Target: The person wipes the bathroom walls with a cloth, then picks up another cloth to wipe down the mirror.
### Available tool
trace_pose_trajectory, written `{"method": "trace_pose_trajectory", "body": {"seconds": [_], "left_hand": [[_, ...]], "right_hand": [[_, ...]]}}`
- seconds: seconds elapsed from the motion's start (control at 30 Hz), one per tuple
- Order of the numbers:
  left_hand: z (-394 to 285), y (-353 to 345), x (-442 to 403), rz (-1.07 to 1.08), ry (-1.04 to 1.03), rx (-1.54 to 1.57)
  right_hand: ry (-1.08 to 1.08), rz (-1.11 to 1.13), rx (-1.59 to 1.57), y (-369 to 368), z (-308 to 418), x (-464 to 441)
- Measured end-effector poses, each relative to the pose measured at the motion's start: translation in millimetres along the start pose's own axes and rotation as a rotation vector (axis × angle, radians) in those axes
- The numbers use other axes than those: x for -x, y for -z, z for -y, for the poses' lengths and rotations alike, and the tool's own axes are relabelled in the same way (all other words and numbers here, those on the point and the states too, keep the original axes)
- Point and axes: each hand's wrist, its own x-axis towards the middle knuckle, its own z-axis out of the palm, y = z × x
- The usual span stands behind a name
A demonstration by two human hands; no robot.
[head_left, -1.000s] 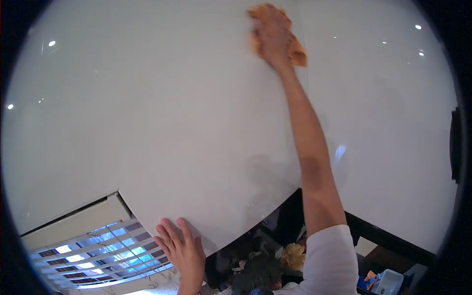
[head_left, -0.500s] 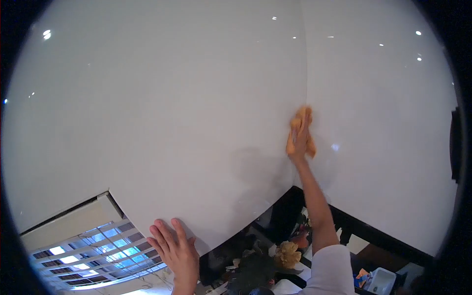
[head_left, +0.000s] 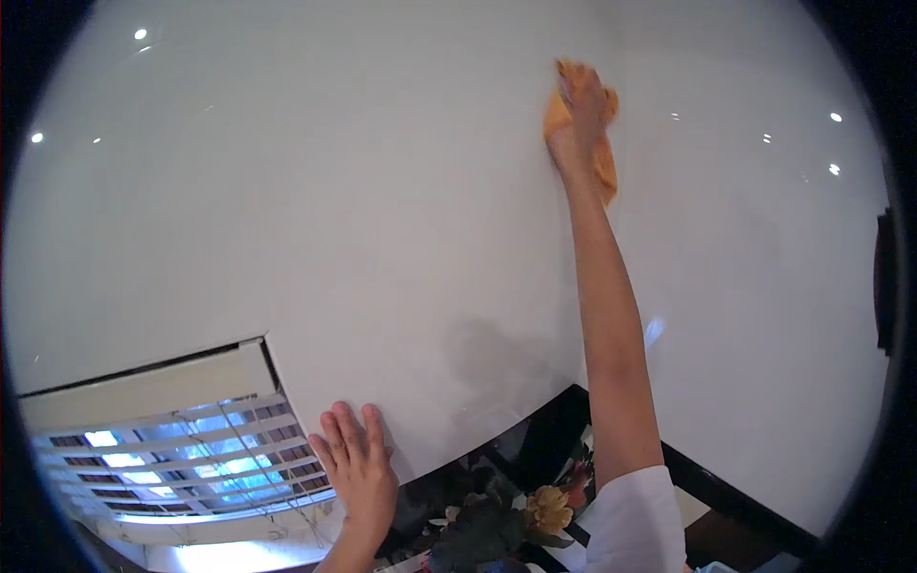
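An orange cloth (head_left: 606, 164) is pressed against the glossy white wall (head_left: 382, 210), close to the corner where two wall faces meet. My right hand (head_left: 585, 115) grips it high up, with the arm stretched out and some of the cloth hanging beside the wrist. Lower on the left, my left hand (head_left: 361, 468) lies flat on the wall, fingers extended, just right of the window opening. Nothing is in that hand.
A window with white slatted blinds (head_left: 191, 458) is at lower left. Below the wall runs a black shiny ledge (head_left: 506, 449), with artificial-looking flowers (head_left: 547, 510) and dark leaves on it. A dark object (head_left: 885, 282) sits at the far right edge.
My right hand has moved up along the corner with the orange cloth. My left hand stays flat beside the window, and the whole view has shifted slightly.
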Motion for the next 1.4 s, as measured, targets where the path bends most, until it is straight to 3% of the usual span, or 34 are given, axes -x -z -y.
{"method": "trace_pose_trajectory", "body": {"seconds": [0.07, 0.13, 0.17, 0.3, 0.33, 0.4, 0.47, 0.57, 0.63, 0.73, 0.8, 0.97, 1.03, 1.1, 1.17, 1.23, 1.33, 1.4], "left_hand": [[-3, 7, -2, 0.035, 0.026, 0.018], [-3, 6, -2, 0.039, 0.039, 0.004], [-2, 4, -1, 0.044, 0.035, -0.002], [-1, 3, 0, 0.044, 0.029, -0.022], [-1, 2, 0, 0.022, 0.016, -0.036], [-2, 8, 0, 0.026, 0.018, 0.008], [-3, 18, -1, 0.025, 0.025, 0.052], [-5, 38, 6, -0.03, 0.016, 0.244], [-6, 45, 16, -0.192, 0.058, 0.369], [-8, 61, 22, -0.253, 0.099, 0.415], [-8, 69, 19, -0.266, 0.091, 0.397], [-4, 76, 4, -0.257, 0.046, 0.29], [-10, 82, -7, -0.158, 0.016, 0.213], [-10, 73, -17, -0.152, -0.002, 0.151], [-8, 65, -29, -0.119, -0.048, -0.026], [-4, 59, -34, -0.121, -0.036, -0.073], [4, 47, -36, -0.102, -0.037, -0.154], [6, 39, -34, -0.134, -0.044, -0.183]], "right_hand": [[0.205, 0.063, -0.055, -14, 62, -30], [-0.014, 0.424, 0.058, -17, 141, -59], [0.182, 0.125, 0.07, -55, 155, -62], [0.256, 0.147, -0.064, -69, 233, -73], [0.314, 0.038, -0.118, -69, 243, -70], [0.384, -0.079, -0.17, -60, 250, -60], [0.469, 0.195, -0.306, -53, 246, -27], [0.541, 0.462, -0.268, 12, 245, 38], [0.528, 0.602, -0.356, 47, 240, 96], [0.596, 0.618, -0.608, 84, 224, 192], [0.689, 0.899, -0.675, 117, 213, 210], [0.762, 0.797, -0.622, 104, 192, 188], [0.648, 0.585, -0.527, 76, 181, 160], [0.298, 1.405, 0.161, 98, 227, 38], [0.268, 0.37, -0.426, 35, 158, 62], [-0.092, 0.357, -0.126, 23, 169, 24], [-0.084, 0.267, -0.164, -22, 202, -14], [0.093, 0.296, -0.204, -34, 258, -37]]}}
